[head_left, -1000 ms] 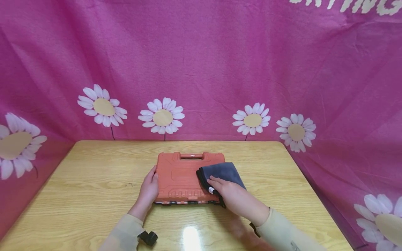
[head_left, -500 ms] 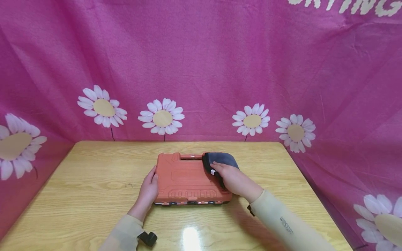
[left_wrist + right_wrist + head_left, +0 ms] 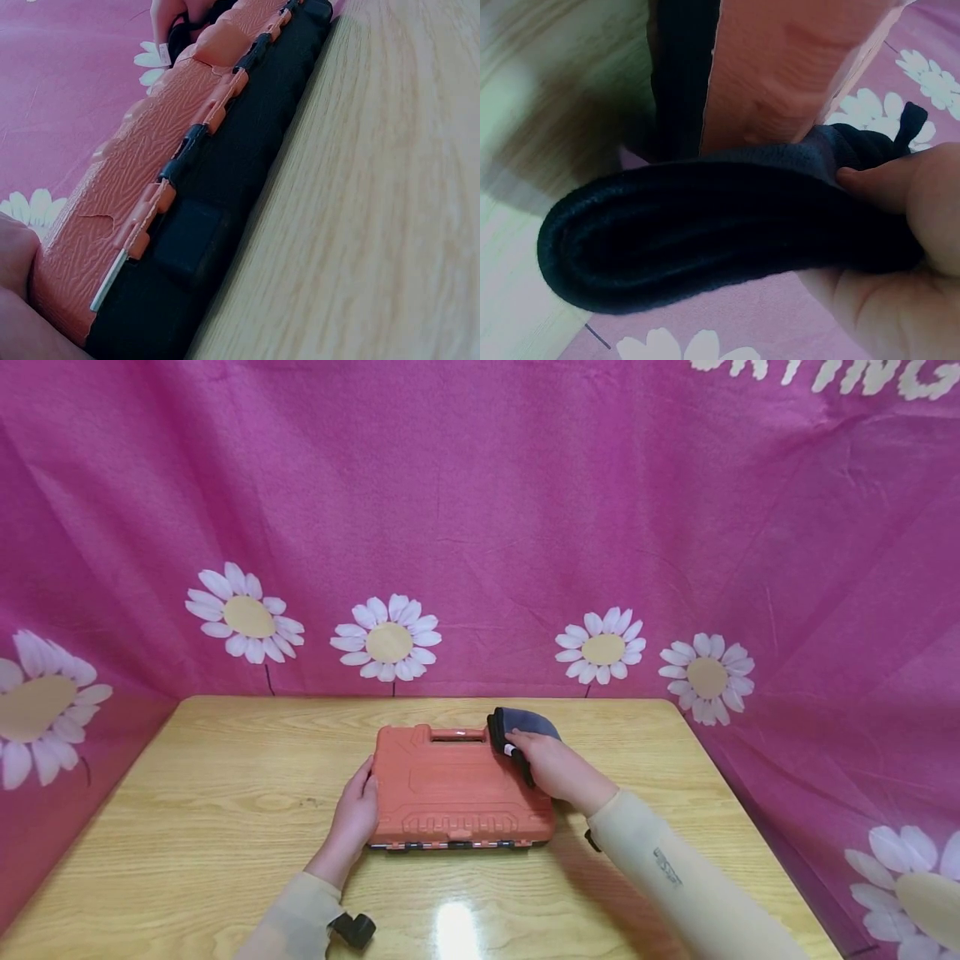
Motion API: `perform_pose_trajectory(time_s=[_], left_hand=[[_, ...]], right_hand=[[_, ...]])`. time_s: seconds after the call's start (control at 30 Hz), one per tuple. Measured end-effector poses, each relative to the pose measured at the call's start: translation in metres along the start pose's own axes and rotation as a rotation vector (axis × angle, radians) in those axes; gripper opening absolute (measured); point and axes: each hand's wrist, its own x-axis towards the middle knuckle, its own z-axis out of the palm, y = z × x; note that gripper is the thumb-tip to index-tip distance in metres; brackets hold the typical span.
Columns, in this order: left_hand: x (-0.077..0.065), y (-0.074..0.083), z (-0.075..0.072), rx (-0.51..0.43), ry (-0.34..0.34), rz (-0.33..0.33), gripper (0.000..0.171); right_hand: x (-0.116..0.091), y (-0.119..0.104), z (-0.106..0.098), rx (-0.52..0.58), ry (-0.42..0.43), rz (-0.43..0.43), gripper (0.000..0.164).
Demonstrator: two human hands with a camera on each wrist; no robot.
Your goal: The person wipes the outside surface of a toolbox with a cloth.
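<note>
An orange plastic carrying case [image 3: 450,785] with a black lower half lies flat on the table, its hinge side towards me. My left hand [image 3: 354,810] rests against the case's left side with its fingers fairly straight; part of that hand shows at the case's end in the left wrist view. A folded blue-grey cloth [image 3: 534,722] with black edges and a white tag is gripped in my right hand [image 3: 558,768]. It lies over the case's far right corner. In the right wrist view the thumb presses on the thick folded cloth [image 3: 705,232].
The case's handle [image 3: 457,735] points to the far side. Wooden table [image 3: 225,827] surrounds the case. A pink curtain [image 3: 480,527] printed with white daisies hangs behind the table and along its sides.
My right hand has moved the cloth away from me, from the case's near right part to its far right corner. The left hand and the case stay in place.
</note>
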Motion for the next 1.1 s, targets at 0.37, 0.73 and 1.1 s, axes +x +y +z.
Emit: perform_pose_trajectory(time_s=[0.37, 0.73, 1.1], left_hand=[[-0.001, 0.001, -0.001, 0.009, -0.002, -0.015, 0.053], [-0.001, 0.003, -0.001, 0.000, -0.003, -0.023, 0.053], [0.000, -0.001, -0.001, 0.009, 0.007, 0.001, 0.052]], right_hand=[[0.010, 0.006, -0.005, 0.008, -0.031, 0.040, 0.045], [0.015, 0.011, -0.005, -0.013, -0.046, 0.076, 0.039], [0.015, 0.013, -0.007, -0.005, -0.065, 0.055, 0.044]])
